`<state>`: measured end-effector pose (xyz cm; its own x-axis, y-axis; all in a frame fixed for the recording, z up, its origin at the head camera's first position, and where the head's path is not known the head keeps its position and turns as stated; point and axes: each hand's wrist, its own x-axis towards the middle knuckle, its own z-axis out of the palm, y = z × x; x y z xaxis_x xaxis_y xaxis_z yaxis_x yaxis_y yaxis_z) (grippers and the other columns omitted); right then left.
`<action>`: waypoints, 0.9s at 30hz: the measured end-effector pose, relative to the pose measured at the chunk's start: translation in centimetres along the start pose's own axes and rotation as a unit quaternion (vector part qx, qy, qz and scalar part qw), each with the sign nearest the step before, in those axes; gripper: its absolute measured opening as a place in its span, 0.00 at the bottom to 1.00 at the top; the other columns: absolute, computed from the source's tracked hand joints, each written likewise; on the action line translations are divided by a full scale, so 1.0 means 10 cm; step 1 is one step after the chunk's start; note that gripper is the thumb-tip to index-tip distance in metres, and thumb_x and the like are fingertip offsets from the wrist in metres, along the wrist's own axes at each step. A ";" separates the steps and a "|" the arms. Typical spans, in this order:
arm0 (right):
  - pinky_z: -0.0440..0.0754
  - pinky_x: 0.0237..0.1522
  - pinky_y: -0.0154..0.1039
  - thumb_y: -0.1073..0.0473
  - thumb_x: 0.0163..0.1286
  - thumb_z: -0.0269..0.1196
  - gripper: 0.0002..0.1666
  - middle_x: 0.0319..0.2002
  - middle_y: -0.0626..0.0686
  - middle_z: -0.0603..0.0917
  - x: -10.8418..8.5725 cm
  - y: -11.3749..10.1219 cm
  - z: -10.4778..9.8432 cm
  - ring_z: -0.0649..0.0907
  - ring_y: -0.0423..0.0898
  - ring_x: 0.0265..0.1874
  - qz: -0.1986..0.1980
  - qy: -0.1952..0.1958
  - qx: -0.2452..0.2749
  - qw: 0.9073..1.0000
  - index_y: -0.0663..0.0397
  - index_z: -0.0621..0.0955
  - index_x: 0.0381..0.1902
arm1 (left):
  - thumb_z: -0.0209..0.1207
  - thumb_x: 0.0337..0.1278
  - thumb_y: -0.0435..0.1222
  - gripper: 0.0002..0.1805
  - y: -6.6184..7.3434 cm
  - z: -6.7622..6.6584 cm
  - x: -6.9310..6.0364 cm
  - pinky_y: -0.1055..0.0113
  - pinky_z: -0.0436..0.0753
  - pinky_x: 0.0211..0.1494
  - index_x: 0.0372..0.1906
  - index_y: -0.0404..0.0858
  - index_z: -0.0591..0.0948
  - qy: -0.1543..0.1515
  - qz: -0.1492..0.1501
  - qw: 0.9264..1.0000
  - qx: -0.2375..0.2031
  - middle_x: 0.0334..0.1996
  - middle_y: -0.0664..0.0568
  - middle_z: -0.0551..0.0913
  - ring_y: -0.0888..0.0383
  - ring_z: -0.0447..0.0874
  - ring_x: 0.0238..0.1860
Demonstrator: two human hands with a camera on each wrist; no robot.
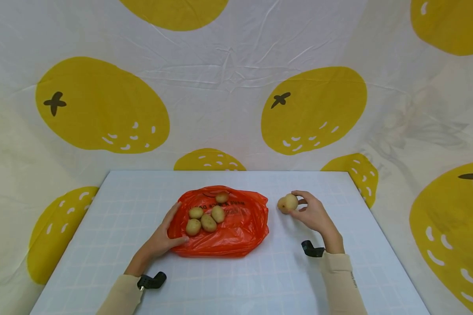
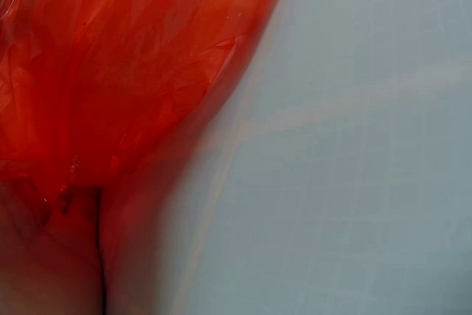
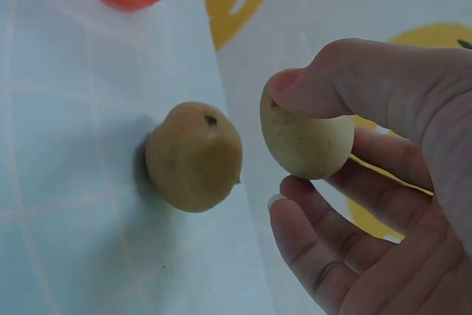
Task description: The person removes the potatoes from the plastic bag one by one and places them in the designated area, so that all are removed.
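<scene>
A red plastic bag (image 1: 240,236) lies flat on the table with several small potatoes (image 1: 208,223) on it. The left hand (image 1: 161,238) rests at the bag's left edge, its thumb and fingers spread apart; in the left wrist view the red plastic (image 2: 133,57) partly covers it. To the right of the bag, the right hand (image 1: 312,213) pinches a pale potato (image 1: 291,202) between thumb and fingers. A browner potato (image 3: 193,157) sits on the table beside the held potato (image 3: 306,134), with a gap between them in the right wrist view.
The white checked tabletop (image 1: 236,286) ends at a back edge just behind the bag. A white cloth (image 1: 217,109) printed with large yellow fruit hangs behind and beside the table.
</scene>
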<state>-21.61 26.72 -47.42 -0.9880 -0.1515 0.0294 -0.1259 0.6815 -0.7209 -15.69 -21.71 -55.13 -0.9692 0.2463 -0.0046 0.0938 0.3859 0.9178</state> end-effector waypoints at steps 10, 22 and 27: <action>0.87 0.51 0.54 0.64 0.62 0.73 0.37 0.64 0.67 0.78 -0.03 0.14 -0.07 0.83 0.61 0.54 -0.018 -0.002 -0.016 1.000 0.65 0.74 0.68 | 0.74 0.52 0.39 0.62 -0.01 -0.01 0.00 0.24 0.49 0.75 0.85 0.50 0.45 0.001 0.010 1.000 0.002 0.84 0.40 0.40 0.31 0.38 0.82; 0.88 0.49 0.53 0.66 0.61 0.74 0.37 0.63 0.69 0.78 0.00 0.28 -0.16 0.83 0.63 0.54 -0.031 -0.007 -0.020 0.999 0.66 0.74 0.67 | 0.73 0.53 0.39 0.61 0.00 0.00 -0.01 0.24 0.50 0.75 0.85 0.48 0.45 0.001 0.010 1.000 0.002 0.84 0.40 0.41 0.31 0.38 0.82; 0.88 0.49 0.52 0.65 0.61 0.74 0.37 0.64 0.68 0.77 0.02 0.36 -0.17 0.83 0.63 0.54 -0.021 -0.011 -0.020 1.000 0.65 0.75 0.67 | 0.74 0.53 0.39 0.62 -0.01 0.00 0.00 0.24 0.49 0.75 0.85 0.48 0.44 -0.001 0.013 1.000 0.004 0.84 0.40 0.41 0.31 0.38 0.82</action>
<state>-22.43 30.37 -48.83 -0.9796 -0.1962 0.0430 -0.1709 0.7016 -0.6918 -15.65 -21.73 -55.19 -0.9659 0.2583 0.0181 0.1205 0.3863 0.9145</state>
